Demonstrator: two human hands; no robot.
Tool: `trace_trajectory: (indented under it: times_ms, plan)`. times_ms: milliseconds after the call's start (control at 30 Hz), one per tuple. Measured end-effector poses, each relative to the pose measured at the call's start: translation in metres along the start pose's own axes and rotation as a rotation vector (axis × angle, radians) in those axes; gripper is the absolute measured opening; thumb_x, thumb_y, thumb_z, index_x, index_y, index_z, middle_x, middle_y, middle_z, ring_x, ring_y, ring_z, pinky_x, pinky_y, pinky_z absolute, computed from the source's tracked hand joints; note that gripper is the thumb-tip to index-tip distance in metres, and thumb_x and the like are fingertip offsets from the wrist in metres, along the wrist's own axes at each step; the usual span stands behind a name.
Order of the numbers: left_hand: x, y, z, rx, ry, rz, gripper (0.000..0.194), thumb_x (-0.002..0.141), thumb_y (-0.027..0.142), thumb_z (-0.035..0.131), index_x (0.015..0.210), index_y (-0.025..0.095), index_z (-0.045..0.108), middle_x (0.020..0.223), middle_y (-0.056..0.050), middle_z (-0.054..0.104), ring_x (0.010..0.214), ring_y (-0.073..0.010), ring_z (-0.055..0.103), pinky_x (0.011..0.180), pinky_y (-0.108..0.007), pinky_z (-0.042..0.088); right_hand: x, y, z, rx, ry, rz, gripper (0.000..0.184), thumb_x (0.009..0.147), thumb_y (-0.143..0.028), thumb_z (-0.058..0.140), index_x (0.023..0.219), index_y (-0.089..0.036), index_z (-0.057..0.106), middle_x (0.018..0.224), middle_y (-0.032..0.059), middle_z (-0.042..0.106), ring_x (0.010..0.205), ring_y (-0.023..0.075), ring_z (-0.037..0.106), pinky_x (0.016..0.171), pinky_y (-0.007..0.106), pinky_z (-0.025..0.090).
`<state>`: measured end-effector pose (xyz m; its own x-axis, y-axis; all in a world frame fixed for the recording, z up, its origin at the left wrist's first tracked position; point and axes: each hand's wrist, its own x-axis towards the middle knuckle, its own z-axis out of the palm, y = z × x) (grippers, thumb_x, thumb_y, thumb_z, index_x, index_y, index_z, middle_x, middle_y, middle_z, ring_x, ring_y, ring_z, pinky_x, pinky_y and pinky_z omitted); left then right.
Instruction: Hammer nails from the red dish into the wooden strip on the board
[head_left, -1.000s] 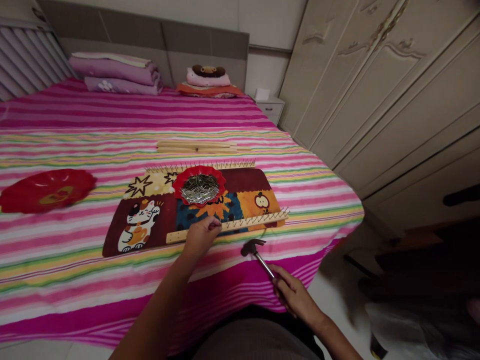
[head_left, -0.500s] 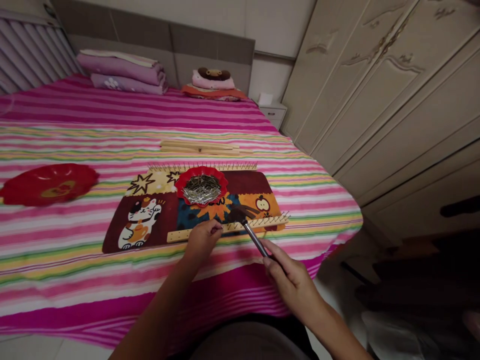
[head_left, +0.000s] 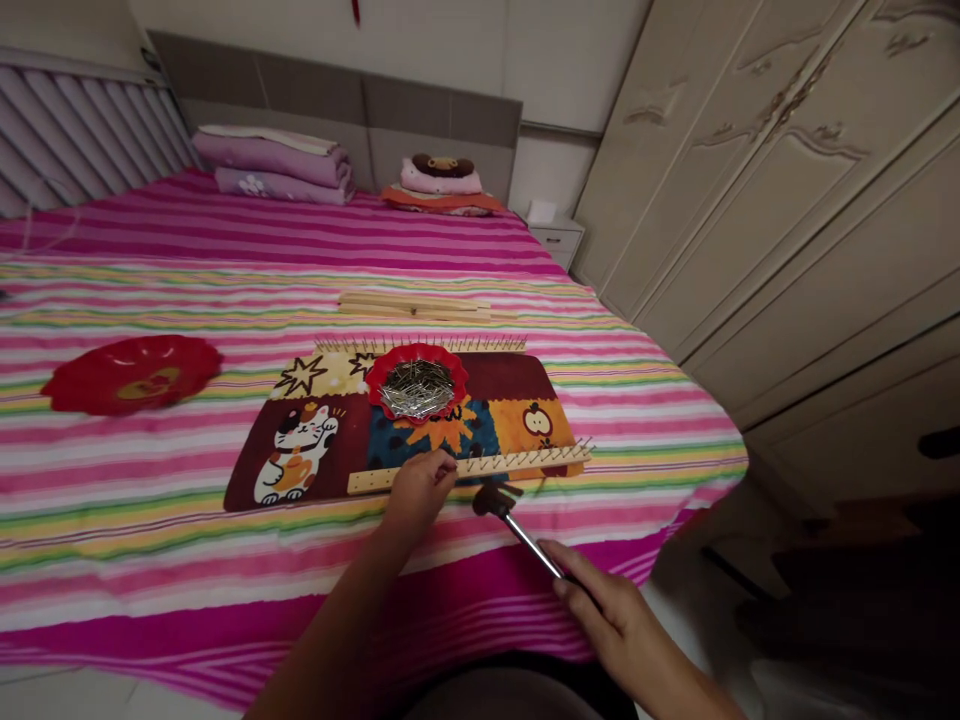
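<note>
Right hand point(head_left: 619, 620) – gripping hammer point(head_left: 533, 545) | left hand point(head_left: 420, 490) – pinching probably nail point(head_left: 454, 463) over wooden strip point(head_left: 373, 481)

We have a hammer point(head_left: 531, 545) in our right hand point(head_left: 619, 620): a dark handle inside the grip, a shiny metal shaft slanting forward and leftward from it, and a dark, slightly blurred claw head at the far end. That head is just to the right of our left hand point(head_left: 420, 490), on our side of a long, narrow strip of pale wood point(head_left: 495, 467). The strip passes crosswise beneath our left fingertips, its right end a little farther from us. Rightward of that hand, slender nails point(head_left: 525, 456) stand in a row, leaning right; leftward, we see small dark marks in the bare wood.
</note>
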<state>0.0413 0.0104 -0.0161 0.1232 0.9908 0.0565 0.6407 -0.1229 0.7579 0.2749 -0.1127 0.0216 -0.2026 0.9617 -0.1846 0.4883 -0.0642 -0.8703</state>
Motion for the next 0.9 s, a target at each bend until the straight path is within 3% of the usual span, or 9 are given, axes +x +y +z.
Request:
trace_trajectory:
  times_ms: [100,167,267,333,433,533,667,900]
  plan:
    - [0.003,-0.003,-0.013,-0.041,0.017,-0.029,0.017,0.072,0.024,0.051,0.083,0.021,0.063,0.074,0.0,0.064,0.066,-0.012,0.055,0.064,-0.023,0.042,0.001,0.032,0.005,0.021,-0.029,0.025,0.041,0.084,-0.034,0.047,0.123,-0.024,0.056,0.093,0.006,0.071,0.09,0.025,0.062,0.083,0.035,0.047]
    - [0.012,-0.006,-0.028,0.015,0.124,-0.049,0.02,0.075,0.027,0.049,0.086,0.021,0.063,0.078,-0.001,0.064,0.069,-0.013,0.056,0.066,-0.024,0.043,0.004,0.054,0.012,0.049,-0.001,0.056,0.039,0.083,-0.034,0.048,0.119,-0.023,0.059,0.096,0.006,0.07,0.088,0.024,0.062,0.08,0.034,0.048]
    - [0.037,-0.008,-0.052,0.233,0.303,-0.042,0.022,0.077,0.027,0.046,0.087,0.02,0.065,0.087,-0.004,0.065,0.081,-0.0171,0.057,0.075,-0.028,0.041,0.007,0.077,0.022,0.118,0.046,0.132,0.042,0.081,-0.037,0.046,0.117,-0.02,0.06,0.075,0.0034,0.067,0.064,0.0187,0.059,0.063,0.029,0.048]
    - [0.058,-0.009,-0.061,0.41,0.291,-0.051,0.022,0.076,0.026,0.047,0.083,0.019,0.066,0.09,-0.007,0.064,0.088,-0.0209,0.056,0.078,-0.031,0.04,0.008,0.083,0.027,0.18,0.056,0.193,0.046,0.081,-0.039,0.044,0.119,-0.017,0.057,0.054,-0.003,0.053,0.048,0.0141,0.047,0.049,0.025,0.041]
    - [0.084,-0.009,-0.063,0.623,0.223,-0.134,0.024,0.075,0.029,0.048,0.084,0.018,0.068,0.092,-0.012,0.064,0.091,-0.0273,0.054,0.076,-0.037,0.038,0.009,0.085,0.031,0.237,0.052,0.237,0.048,0.08,-0.041,0.043,0.119,-0.015,0.055,0.05,-0.0074,0.035,0.044,0.011,0.034,0.044,0.023,0.029]
    - [0.098,-0.008,-0.057,0.714,0.177,-0.184,0.027,0.075,0.033,0.048,0.084,0.017,0.069,0.092,-0.014,0.064,0.09,-0.0301,0.054,0.074,-0.039,0.036,0.009,0.085,0.033,0.256,0.043,0.24,0.045,0.081,-0.04,0.042,0.118,-0.017,0.055,0.052,-0.0073,0.033,0.046,0.0108,0.031,0.042,0.022,0.024]
    - [0.102,-0.008,-0.054,0.712,0.145,-0.211,0.027,0.076,0.028,0.045,0.085,0.018,0.069,0.087,-0.013,0.065,0.085,-0.0275,0.057,0.071,-0.037,0.037,0.01,0.09,0.034,0.278,0.037,0.242,0.043,0.082,-0.039,0.041,0.118,-0.018,0.054,0.052,-0.0073,0.033,0.046,0.0106,0.03,0.041,0.022,0.021]
    - [0.092,-0.008,-0.067,0.696,0.149,-0.206,0.031,0.08,0.027,0.038,0.084,0.015,0.066,0.09,-0.015,0.066,0.088,-0.029,0.059,0.072,-0.037,0.038,0.012,0.092,0.037,0.335,0.048,0.267,0.048,0.08,-0.044,0.042,0.118,-0.017,0.053,0.05,-0.0082,0.031,0.044,0.0103,0.03,0.041,0.021,0.02]
